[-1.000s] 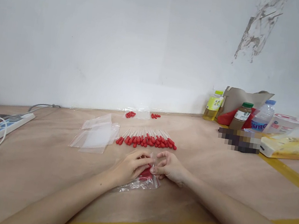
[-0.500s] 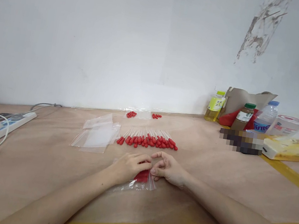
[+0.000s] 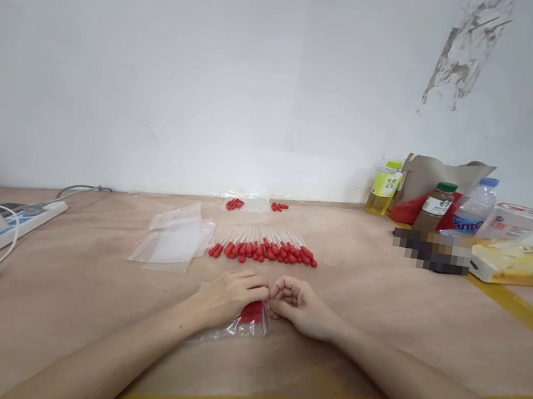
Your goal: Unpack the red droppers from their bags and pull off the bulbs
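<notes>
A clear zip-lock bag (image 3: 231,333) with something red (image 3: 250,313) in it or on it lies flat in front of me. My left hand (image 3: 231,295) rests over the bag, its fingers curled together and closed on the upper part. At the bag's right-hand, zip end, my right hand (image 3: 298,304) pinches the edge with thumb and fingers. The two hands' fingertips nearly meet and hide that corner. Just beyond them lies a row of red-tipped white sticks (image 3: 263,249), red ends toward me.
Flat clear bags (image 3: 174,239) lie left of the sticks. Bags with red pieces (image 3: 234,204) lie by the wall. A power strip (image 3: 35,220) with white cables is at left. Bottles (image 3: 383,190) and a tissue pack (image 3: 522,265) stand at right.
The bag has shifted slightly left beneath my left hand. The fingers of my right hand have curled in more at the bag's edge.
</notes>
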The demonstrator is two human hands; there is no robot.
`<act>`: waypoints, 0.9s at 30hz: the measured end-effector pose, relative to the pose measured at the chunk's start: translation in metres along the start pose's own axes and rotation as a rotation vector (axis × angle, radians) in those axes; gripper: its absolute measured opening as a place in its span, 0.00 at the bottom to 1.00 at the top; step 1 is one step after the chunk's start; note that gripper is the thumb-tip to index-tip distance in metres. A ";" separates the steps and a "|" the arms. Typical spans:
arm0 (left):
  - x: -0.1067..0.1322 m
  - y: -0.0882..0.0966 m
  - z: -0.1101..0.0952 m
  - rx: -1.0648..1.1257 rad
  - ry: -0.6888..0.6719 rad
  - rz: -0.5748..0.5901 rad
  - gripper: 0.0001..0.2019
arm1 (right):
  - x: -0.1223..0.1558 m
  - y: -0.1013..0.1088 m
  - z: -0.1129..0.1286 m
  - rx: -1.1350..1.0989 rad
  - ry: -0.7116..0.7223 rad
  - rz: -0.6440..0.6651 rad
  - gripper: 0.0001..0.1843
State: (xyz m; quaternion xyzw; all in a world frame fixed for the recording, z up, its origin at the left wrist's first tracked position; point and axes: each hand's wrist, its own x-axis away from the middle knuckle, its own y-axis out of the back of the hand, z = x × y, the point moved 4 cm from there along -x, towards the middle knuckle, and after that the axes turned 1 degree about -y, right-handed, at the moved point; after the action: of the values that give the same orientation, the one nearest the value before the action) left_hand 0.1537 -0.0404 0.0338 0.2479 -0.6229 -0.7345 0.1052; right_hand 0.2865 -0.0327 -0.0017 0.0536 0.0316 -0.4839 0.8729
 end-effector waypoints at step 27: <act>0.010 0.014 0.004 -0.185 -0.247 -0.081 0.12 | 0.013 -0.008 0.026 1.390 0.830 0.164 0.09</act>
State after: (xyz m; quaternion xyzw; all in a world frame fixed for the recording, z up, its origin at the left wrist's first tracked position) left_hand 0.1409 -0.0447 0.0454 0.1698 -0.5501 -0.8174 0.0204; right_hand 0.2871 -0.0514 0.0222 0.7605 0.0408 -0.2683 0.5899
